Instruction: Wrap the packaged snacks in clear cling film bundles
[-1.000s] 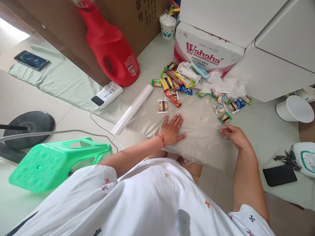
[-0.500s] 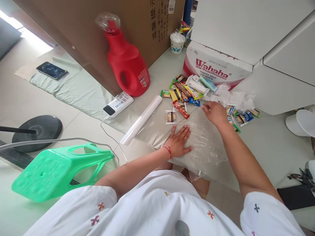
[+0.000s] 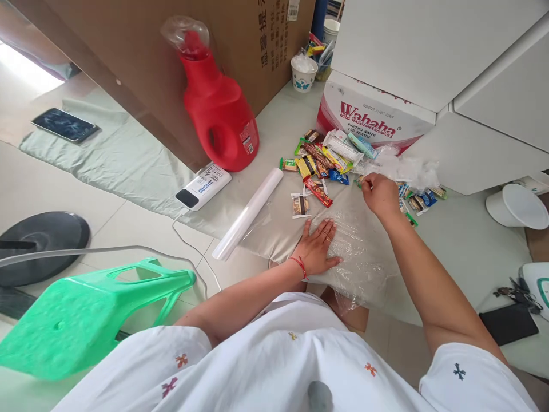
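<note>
My left hand (image 3: 316,252) lies flat with fingers spread, pressing on a sheet of clear plastic film (image 3: 358,257) at the table's near edge. Beyond its fingertips sit a wrapped biscuit (image 3: 301,205) and a red-wrapped bar (image 3: 318,191). My right hand (image 3: 381,196) is closed in a pinch at the right side of the snack pile (image 3: 328,155). A bit of green wrapper shows by its fingertips; whatever they hold is mostly hidden. Crumpled clear plastic (image 3: 414,170) and more wrapped biscuits (image 3: 418,203) lie just right of this hand.
A roll of film (image 3: 247,214) lies left of my left hand, near a white power bank (image 3: 204,186) with a cable. Behind stand a red jug (image 3: 223,114), a Wahaha carton (image 3: 373,114) and a paper cup (image 3: 303,73). A green stool (image 3: 55,320) is at lower left.
My right hand has shifted slightly right, still pinched. My left hand stays flat on the film. The camera view has turned a little.
</note>
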Tool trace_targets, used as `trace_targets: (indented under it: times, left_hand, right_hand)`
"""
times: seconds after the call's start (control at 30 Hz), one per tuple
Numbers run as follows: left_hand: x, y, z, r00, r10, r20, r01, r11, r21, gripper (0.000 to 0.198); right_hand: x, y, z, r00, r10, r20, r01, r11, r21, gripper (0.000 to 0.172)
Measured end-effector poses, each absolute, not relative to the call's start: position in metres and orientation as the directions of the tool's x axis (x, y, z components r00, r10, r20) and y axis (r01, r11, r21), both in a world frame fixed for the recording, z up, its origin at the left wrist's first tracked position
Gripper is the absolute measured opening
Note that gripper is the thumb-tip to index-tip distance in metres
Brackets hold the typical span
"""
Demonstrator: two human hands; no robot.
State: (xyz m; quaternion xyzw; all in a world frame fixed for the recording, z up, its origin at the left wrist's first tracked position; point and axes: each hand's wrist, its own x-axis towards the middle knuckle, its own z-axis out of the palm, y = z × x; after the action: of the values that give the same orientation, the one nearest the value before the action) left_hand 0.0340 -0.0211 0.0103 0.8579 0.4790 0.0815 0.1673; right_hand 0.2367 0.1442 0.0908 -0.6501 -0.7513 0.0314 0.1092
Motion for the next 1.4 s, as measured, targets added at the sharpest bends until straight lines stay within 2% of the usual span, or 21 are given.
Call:
trace_targets:
  times: [0.07, 0.2, 0.33, 0.47, 0.6, 0.7, 0.8, 0.97, 1.1, 1.2, 1.33, 1.4]
  left_hand:
    - [0.034, -0.021, 0.009, 0.528, 0.849, -0.014, 0.793, -0.487, 0.367, 0.093]
    - [0.036, -0.022, 0.008, 0.519, 0.854, -0.022, 0.801, -0.478, 0.359, 0.095]
    - [0.036, -0.021, 0.006, 0.516, 0.856, -0.026, 0.806, -0.475, 0.355, 0.096]
    - [0.037, -0.021, 0.005, 0.519, 0.854, -0.016, 0.798, -0.478, 0.367, 0.097]
    - [0.036, -0.02, 0.006, 0.512, 0.859, -0.02, 0.801, -0.468, 0.373, 0.095]
    - [0.037, -0.021, 0.007, 0.515, 0.857, -0.015, 0.8, -0.474, 0.368, 0.094]
    - [0.038, -0.021, 0.008, 0.51, 0.86, -0.015, 0.804, -0.47, 0.365, 0.095]
    - [0.04, -0.021, 0.007, 0.504, 0.863, -0.027, 0.818, -0.468, 0.334, 0.097]
    - [0.04, -0.02, 0.008, 0.501, 0.864, -0.038, 0.826, -0.465, 0.317, 0.099]
    - [0.039, -0.021, 0.009, 0.502, 0.864, -0.041, 0.827, -0.467, 0.313, 0.098]
    - [0.038, -0.021, 0.01, 0.505, 0.862, -0.045, 0.827, -0.468, 0.31, 0.096]
    - [0.038, -0.022, 0.01, 0.507, 0.861, -0.037, 0.826, -0.473, 0.308, 0.096]
  right_hand:
    - [0.228, 0.14, 0.088, -0.121, 0.991, 0.062, 0.979, 0.13, -0.156, 0.034]
    - [0.184, 0.16, 0.075, -0.109, 0.994, 0.031, 0.983, 0.112, -0.143, 0.051]
    - [0.158, 0.184, 0.076, -0.079, 0.996, 0.035, 0.986, 0.083, -0.144, 0.038]
    - [0.181, 0.174, 0.094, -0.078, 0.989, 0.127, 0.981, 0.099, -0.165, 0.034]
    - [0.236, 0.132, 0.106, -0.044, 0.96, 0.278, 0.946, 0.129, -0.296, 0.031]
    - [0.256, 0.105, 0.098, -0.021, 0.984, 0.176, 0.929, 0.085, -0.361, 0.03]
    - [0.239, 0.103, 0.082, -0.043, 0.995, 0.087, 0.947, 0.069, -0.314, 0.031]
    - [0.184, 0.147, 0.066, -0.044, 0.986, 0.161, 0.969, 0.081, -0.235, 0.051]
    - [0.17, 0.179, 0.069, -0.033, 0.992, 0.124, 0.974, 0.06, -0.219, 0.038]
    - [0.181, 0.18, 0.081, -0.045, 0.985, 0.167, 0.976, 0.079, -0.204, 0.032]
    - [0.218, 0.154, 0.093, -0.029, 0.96, 0.279, 0.949, 0.114, -0.293, 0.03]
    - [0.233, 0.141, 0.09, -0.036, 0.967, 0.254, 0.936, 0.122, -0.331, 0.029]
